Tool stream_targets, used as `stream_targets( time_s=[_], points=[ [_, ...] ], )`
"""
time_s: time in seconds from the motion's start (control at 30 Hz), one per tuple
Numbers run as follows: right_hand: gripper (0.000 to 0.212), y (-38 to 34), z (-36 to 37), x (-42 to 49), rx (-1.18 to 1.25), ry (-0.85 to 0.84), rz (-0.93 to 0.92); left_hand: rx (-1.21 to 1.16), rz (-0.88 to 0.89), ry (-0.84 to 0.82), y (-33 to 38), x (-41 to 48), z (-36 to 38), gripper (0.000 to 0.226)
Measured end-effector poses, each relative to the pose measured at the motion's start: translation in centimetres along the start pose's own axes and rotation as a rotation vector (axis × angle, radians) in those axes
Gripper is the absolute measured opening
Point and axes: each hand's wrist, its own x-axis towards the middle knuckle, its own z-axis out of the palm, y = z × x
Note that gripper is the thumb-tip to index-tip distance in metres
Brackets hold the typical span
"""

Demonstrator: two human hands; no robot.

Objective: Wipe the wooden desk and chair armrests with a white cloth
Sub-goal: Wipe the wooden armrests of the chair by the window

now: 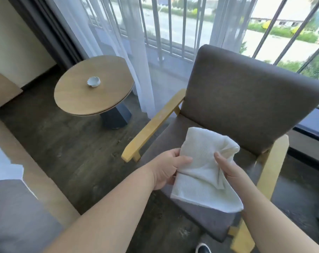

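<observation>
Both hands hold a folded white cloth (204,172) above the grey seat of an armchair (246,99): the left hand (167,168) pinches its left edge, the right hand (230,170) its right side. Yellow wooden armrests (151,126) flank the seat. A small white ashtray (93,81) sits on the round wooden surface (78,99) near the sheer curtain (129,52).

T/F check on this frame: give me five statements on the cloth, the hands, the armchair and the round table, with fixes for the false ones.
1. Both hands hold the white cloth. True: left hand and right hand grip it at opposite sides.
2. The cloth is pressed on an armrest. False: it is held above the seat of the armchair, touching neither wooden armrest.
3. A small white dish sits on the round wooden table. True.
4. The armchair's armrests are dark metal. False: they are light wood.
5. The table stands to the chair's right in view. False: it is to the left.
</observation>
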Motion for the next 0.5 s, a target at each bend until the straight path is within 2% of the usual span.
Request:
stream_targets(
  time_s=[0.07, 0.17, 0.23, 0.3, 0.4, 0.5],
  points=[
    [0.034, -0.8, 1.7, 1.1, -0.214, 0.021, -0.03, 0.034, 0.04, 0.078, 0.7, 0.2, -1.8, 0.038],
    [0.043, -0.7, 2.8, 3.5, -0.33, 0.028, 0.043, 0.03, 0.047, 0.167, 1.0, 1.3, -4.8, 0.042],
    [0.043, 0.3, 3.4, 5.6, -0.427, 0.048, 0.013, 0.059, 0.033, 0.226, 0.7, 2.3, -6.6, 0.041],
    [0.057, 1.1, 4.2, 8.0, -0.626, 0.11, -0.054, 0.07, 0.002, 0.277, 0.3, 3.8, -8.2, 0.035],
    [0.093, 2.0, 5.6, 12.0, -0.841, 0.164, -0.069, -0.008, -0.027, 0.309, 0.4, 6.6, -10.2, 0.034],
    [0.105, 2.9, 6.0, 16.3, -0.955, 0.07, -0.119, -0.086, -0.035, 0.295, 1.5, 10.0, -12.3, 0.037]
  ],
)
